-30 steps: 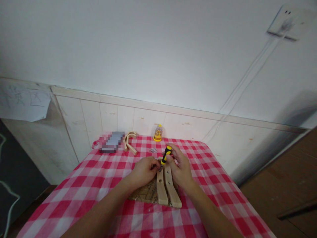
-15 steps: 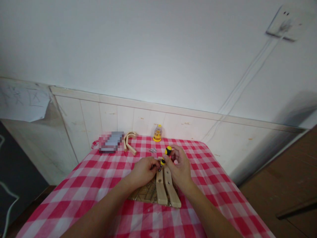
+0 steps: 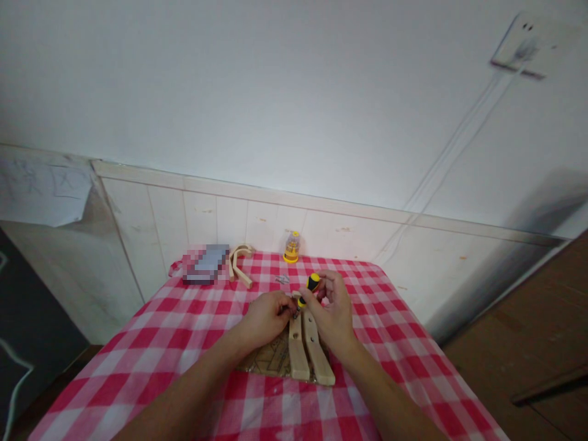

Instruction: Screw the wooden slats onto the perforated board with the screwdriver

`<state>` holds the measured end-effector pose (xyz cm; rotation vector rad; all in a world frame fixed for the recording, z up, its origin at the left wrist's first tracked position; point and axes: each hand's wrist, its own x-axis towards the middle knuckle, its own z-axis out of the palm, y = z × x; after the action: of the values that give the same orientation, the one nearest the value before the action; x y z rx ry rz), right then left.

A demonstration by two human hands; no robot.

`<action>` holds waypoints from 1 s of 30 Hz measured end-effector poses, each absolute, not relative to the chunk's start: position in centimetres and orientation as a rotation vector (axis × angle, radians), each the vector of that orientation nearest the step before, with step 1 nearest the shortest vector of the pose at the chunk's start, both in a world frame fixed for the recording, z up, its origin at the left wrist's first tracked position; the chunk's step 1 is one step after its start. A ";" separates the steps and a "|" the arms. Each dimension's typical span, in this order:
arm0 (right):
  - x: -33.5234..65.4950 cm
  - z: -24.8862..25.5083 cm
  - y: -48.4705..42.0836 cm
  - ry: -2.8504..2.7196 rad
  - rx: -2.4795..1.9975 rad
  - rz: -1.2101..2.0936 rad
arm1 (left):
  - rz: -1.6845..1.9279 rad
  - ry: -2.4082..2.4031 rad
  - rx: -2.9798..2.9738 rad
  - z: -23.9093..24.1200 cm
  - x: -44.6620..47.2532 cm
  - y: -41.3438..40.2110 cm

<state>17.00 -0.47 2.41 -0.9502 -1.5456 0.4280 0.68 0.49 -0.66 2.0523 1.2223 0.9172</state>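
A screwdriver (image 3: 313, 282) with a yellow and black handle leans over the wooden pieces, its tip down at the left one. Thumb and fingers of my right hand (image 3: 333, 309) are closed around its handle. My left hand (image 3: 269, 317) is pinched near the screwdriver's tip at the far part of the left wooden piece (image 3: 299, 358); what its fingertips hold is hidden. Beside it lies a second bent wooden piece (image 3: 320, 355) with holes, under my right hand. Both pieces rest on a brown patterned board or sheet (image 3: 271, 358).
A red-and-white checked cloth (image 3: 184, 343) covers the table. Toward the wall stand a clear and yellow bit container (image 3: 291, 248), curved wooden pieces (image 3: 241, 266) and a blurred-out flat object (image 3: 206, 264). Small metal parts, perhaps screws (image 3: 282, 280), lie behind my hands.
The screwdriver's handle has tilted slightly to the right, with my right hand shifting a little around it. My left hand stays in place.
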 end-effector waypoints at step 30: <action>17.0 3.0 -2.3 -1.608 -0.807 0.365 | 0.900 1.208 2.022 -0.1 0.6 0.1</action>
<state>16.95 -2.34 2.99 -0.8073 -1.6075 0.3651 0.61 0.12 -0.11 2.0216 1.2080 0.8998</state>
